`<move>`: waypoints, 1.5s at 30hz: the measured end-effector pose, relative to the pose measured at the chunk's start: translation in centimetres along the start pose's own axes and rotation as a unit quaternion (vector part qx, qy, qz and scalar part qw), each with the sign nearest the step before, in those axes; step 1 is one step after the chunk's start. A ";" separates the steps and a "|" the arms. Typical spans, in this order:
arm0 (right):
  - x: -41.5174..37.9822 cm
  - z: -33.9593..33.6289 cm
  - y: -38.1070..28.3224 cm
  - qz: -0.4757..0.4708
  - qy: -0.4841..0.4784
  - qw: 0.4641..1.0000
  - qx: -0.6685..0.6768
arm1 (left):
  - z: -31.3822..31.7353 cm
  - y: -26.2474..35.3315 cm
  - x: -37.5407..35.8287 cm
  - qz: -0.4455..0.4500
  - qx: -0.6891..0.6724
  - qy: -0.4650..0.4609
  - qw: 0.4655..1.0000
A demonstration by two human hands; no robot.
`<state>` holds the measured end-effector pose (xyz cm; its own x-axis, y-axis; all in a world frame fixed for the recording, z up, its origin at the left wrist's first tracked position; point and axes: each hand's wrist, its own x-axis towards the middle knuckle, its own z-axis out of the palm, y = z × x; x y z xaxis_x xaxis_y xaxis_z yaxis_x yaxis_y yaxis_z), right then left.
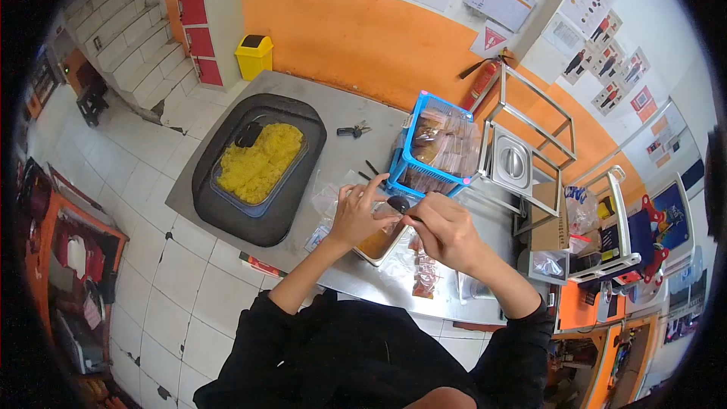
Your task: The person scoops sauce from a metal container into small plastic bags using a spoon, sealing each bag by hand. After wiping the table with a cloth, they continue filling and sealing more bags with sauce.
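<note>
My right hand (pixel 445 233) is closed in a grip, with the dark bowl of a black spoon (pixel 398 203) showing at its fingertips. Facing it, my left hand (pixel 359 216) has its thumb and fingers curled around what looks like a small clear plastic bag, partly hidden at the spoon. Below both hands stands a metal container (pixel 374 248) holding an orange-brown sauce. Small filled sachets (pixel 425 273) lie on the steel table to its right. Clear plastic bags (pixel 326 201) rest by my left wrist.
A blue basket (pixel 416 160) full of packed bags stands just beyond my hands. To the left, a black tray (pixel 307 117) holds a tub of yellow food (pixel 261 159). Keys (pixel 354 130) lie between them. A metal rack (pixel 530 98) and lidded steel pan (pixel 513 157) stand at the right.
</note>
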<state>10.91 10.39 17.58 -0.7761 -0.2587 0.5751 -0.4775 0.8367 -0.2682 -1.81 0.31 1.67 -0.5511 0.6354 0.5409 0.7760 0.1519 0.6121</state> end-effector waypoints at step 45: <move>-17.6 12.2 8.4 0.502 0.325 0.743 0.301 | -1.4 -0.5 -2.1 -0.048 -0.041 0.024 0.998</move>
<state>15.50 16.09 -4.19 -0.5969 0.8006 0.0512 -0.0422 0.0323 -0.9986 -1.46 -2.17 0.97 -0.6379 0.5831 0.5030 0.6919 0.1473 0.7068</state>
